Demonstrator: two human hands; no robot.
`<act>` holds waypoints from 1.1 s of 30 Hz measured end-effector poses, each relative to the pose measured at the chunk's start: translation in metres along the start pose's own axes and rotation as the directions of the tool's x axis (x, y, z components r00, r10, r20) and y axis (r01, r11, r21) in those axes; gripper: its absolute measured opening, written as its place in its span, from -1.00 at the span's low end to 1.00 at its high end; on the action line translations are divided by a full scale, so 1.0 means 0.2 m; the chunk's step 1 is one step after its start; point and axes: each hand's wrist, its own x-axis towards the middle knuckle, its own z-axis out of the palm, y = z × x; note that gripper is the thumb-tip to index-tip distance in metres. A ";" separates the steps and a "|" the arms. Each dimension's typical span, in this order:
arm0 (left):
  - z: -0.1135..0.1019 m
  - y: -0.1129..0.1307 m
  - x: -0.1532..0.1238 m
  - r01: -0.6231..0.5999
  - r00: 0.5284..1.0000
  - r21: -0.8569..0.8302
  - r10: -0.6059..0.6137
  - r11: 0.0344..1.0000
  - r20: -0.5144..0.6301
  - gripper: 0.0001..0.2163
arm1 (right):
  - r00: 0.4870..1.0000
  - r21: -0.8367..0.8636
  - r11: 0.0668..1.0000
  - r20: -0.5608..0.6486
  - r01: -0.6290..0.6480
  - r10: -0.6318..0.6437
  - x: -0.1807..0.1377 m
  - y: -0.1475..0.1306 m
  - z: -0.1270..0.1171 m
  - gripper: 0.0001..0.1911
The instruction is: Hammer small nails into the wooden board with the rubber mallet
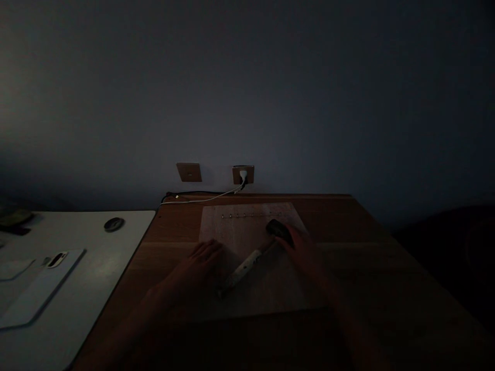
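A pale wooden board (270,288) lies on the brown table, with a row of several small nails (244,215) standing near its far edge. My right hand (301,250) is closed around the dark head of a hammer (249,264) above the board's right side. The hammer's handle, partly whitish, slants down to the left across the board. At the board's left edge rests my left hand (204,257), holding nothing, its fingers laid out and slightly bent. Dim light hides much of the finger detail.
The brown wooden table (356,257) meets a grey wall, with two wall plates (189,172) and a plugged-in white cable (216,196) along its back edge. To the left, a white table (104,273) carries a phone (42,291) and a round dark object (114,224).
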 end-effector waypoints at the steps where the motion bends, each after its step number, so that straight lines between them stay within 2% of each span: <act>1: 0.01 -0.01 0.00 0.002 1.000 -0.009 -0.002 1.000 0.002 -0.58 | 1.000 0.033 0.999 0.019 0.007 -0.008 0.01 0.01 0.02 -0.41; 3: 0.01 -0.02 0.00 -0.004 1.000 -0.012 0.004 1.000 0.015 -0.59 | 0.999 0.090 0.996 0.035 0.006 -0.009 0.01 0.04 0.03 -0.44; 8: -0.02 -0.04 0.00 -0.021 0.997 0.013 0.020 1.000 0.081 -0.58 | 0.994 0.138 0.985 -0.019 -0.104 0.107 -0.05 0.19 -0.01 -0.45; 12: -0.07 -0.06 0.06 0.056 0.991 -0.041 -0.051 0.998 0.122 -0.59 | 0.997 0.157 0.985 0.052 -0.068 0.061 -0.02 0.25 -0.11 -0.44; 15: -0.17 -0.10 0.21 0.175 0.973 -0.096 -0.158 0.980 0.169 -0.63 | 0.999 0.116 0.993 0.044 -0.021 0.016 0.10 0.18 -0.23 -0.39; 18: -0.30 -0.17 0.45 0.202 0.966 -0.189 -0.164 0.961 0.199 -0.73 | 1.000 0.117 0.993 -0.016 -0.004 0.006 0.30 0.02 -0.35 -0.51; 20: -0.36 -0.22 0.60 0.259 0.963 -0.154 -0.244 0.953 0.111 -0.75 | 0.998 0.121 0.993 -0.064 -0.008 0.016 0.44 -0.09 -0.39 -0.59; 22: -0.37 -0.26 0.70 0.304 0.952 -0.108 -0.298 0.946 0.073 -0.77 | 0.994 0.096 0.995 -0.111 0.012 -0.001 0.55 -0.16 -0.39 -0.64; 24: -0.35 -0.30 0.75 0.299 0.953 -0.094 -0.293 0.949 0.076 -0.79 | 0.998 0.032 0.999 -0.061 0.014 -0.012 0.63 -0.18 -0.35 -0.69; 29: -0.26 -0.35 0.74 0.253 0.965 -0.047 -0.249 0.966 0.079 -0.81 | 0.990 -0.141 0.990 0.137 -0.001 0.020 0.67 -0.13 -0.20 -0.75; 33: -0.25 -0.36 0.72 0.267 0.959 -0.033 -0.262 0.963 0.103 -0.80 | 0.989 -0.181 0.983 0.148 0.034 -0.006 0.66 -0.11 -0.13 -0.78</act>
